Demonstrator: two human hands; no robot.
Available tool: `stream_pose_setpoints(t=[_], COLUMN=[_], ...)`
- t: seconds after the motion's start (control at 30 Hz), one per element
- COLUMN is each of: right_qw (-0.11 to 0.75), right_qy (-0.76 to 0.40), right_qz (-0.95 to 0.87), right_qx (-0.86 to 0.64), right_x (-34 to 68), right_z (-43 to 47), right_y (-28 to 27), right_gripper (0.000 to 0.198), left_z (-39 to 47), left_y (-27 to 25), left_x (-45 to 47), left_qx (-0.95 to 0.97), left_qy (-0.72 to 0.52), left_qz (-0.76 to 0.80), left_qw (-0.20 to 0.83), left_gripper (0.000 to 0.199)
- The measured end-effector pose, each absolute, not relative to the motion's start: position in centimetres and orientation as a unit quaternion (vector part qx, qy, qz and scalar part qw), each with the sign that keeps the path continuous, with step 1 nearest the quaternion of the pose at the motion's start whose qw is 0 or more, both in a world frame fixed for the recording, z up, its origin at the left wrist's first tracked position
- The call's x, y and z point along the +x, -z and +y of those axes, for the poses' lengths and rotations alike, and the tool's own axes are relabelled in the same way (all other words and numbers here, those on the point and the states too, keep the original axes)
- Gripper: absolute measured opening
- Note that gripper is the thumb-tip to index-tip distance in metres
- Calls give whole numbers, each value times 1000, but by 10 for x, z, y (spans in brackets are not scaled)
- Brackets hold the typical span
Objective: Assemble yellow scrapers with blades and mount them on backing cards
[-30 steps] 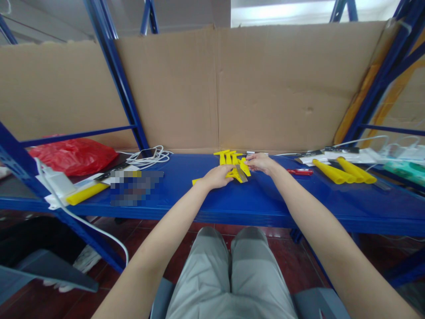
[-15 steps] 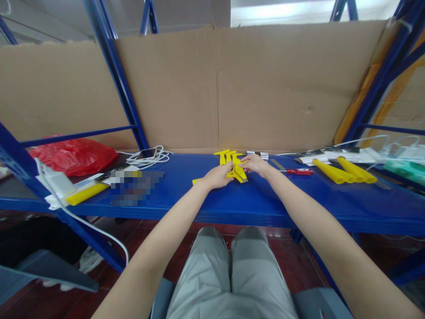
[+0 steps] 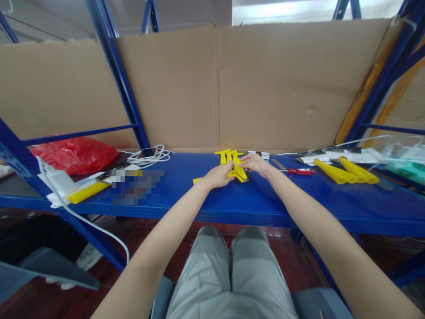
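In the middle of the blue shelf, my left hand (image 3: 218, 175) is closed on a yellow plastic scraper head (image 3: 239, 173) with a small metal edge at its near end. My right hand (image 3: 255, 163) pinches at the same piece from the right, its fingertips partly hidden. Just behind my hands, several yellow T-shaped scraper parts (image 3: 223, 156) lie side by side. Another bit of yellow plastic (image 3: 196, 180) shows beside my left wrist. A red-handled screwdriver (image 3: 300, 172) lies to the right of my right hand, near a flat metal blade (image 3: 277, 164).
Yellow tube handles (image 3: 332, 172) and white packets (image 3: 345, 155) lie at the right. Toward the left are a yellow handle (image 3: 89, 193), coiled white cable (image 3: 152, 156) and a red plastic bag (image 3: 75, 155). A cardboard wall (image 3: 265, 88) closes off the back.
Both hands stay at the yellow scraper head in nearly the same pose. The camera view has shifted very slightly.
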State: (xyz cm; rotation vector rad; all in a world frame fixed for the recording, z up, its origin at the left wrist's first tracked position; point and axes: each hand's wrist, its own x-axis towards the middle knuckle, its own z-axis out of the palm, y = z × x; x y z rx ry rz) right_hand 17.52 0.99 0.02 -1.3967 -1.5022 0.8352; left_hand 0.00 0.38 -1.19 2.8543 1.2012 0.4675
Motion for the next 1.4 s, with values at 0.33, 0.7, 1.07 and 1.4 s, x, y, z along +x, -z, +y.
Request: stream_pose_setpoints(t=[0.33, 0.7, 1.07, 1.4], right_qw=[433, 432, 408, 446], right_qy=[-331, -301, -233, -217], right_qz=[-621, -636, -683, -636], right_qx=[-563, -564, -559, -591], right_x=[172, 173, 177, 180], right_z=[7, 9, 22, 18], right_y=[-1, 1, 8, 2], right_gripper=[17, 15, 23, 4], left_z=[7, 4, 13, 8], left_y=[15, 13, 20, 16], left_x=[-1, -2, -3, -3], left_qx=[912, 916, 929, 920], left_qy=[-158, -167, -199, -185], left_qz=[379, 364, 312, 343], left_qw=[-6, -3, -5, -45], left_gripper=[35, 35, 31, 27])
